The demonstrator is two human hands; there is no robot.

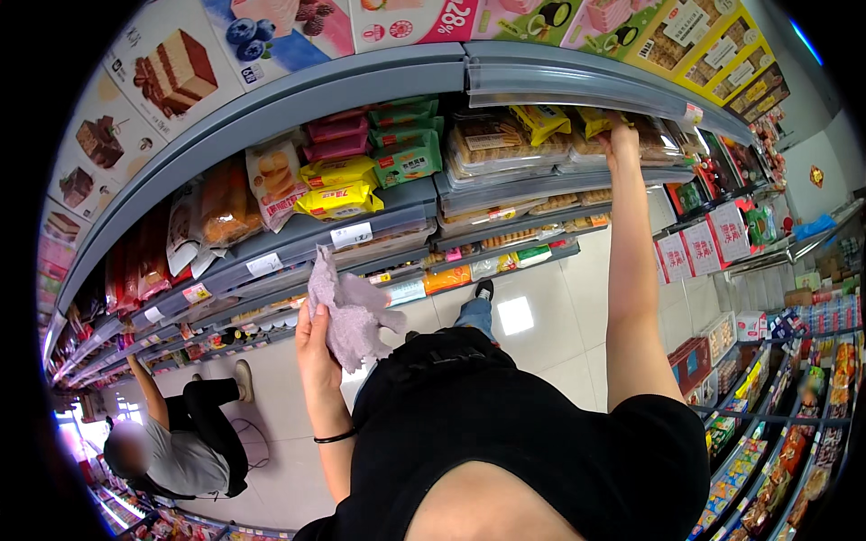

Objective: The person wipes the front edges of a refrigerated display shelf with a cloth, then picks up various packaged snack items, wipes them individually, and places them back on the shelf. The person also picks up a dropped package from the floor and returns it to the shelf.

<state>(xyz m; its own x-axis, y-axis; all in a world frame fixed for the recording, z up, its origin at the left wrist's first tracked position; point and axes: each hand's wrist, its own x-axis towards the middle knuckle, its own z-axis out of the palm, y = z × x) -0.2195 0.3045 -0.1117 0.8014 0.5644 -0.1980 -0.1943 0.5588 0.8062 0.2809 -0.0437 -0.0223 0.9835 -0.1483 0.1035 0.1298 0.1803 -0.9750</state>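
My left hand (319,348) holds a crumpled, pale purple cloth (348,311) in front of the shelves. My right hand (619,140) is raised to the upper shelf on the right, its fingers on a yellow packet (594,122) that lies on clear plastic boxes of baked snacks (649,142). Another yellow packet (544,123) rests on the neighbouring stacked boxes (480,145), left of that hand. Yellow packets (338,201), green packets (406,159) and bagged bread (226,206) stand farther left. The fingertips of my right hand are partly hidden.
A clear plastic guard (568,88) runs along the shelf edge above my right hand. At lower left a co-worker (189,460) crouches, one arm at the lower shelves. Red and white boxes (703,247) stand at right, with more stocked shelves (764,433) behind. Tiled floor (548,324) lies below.
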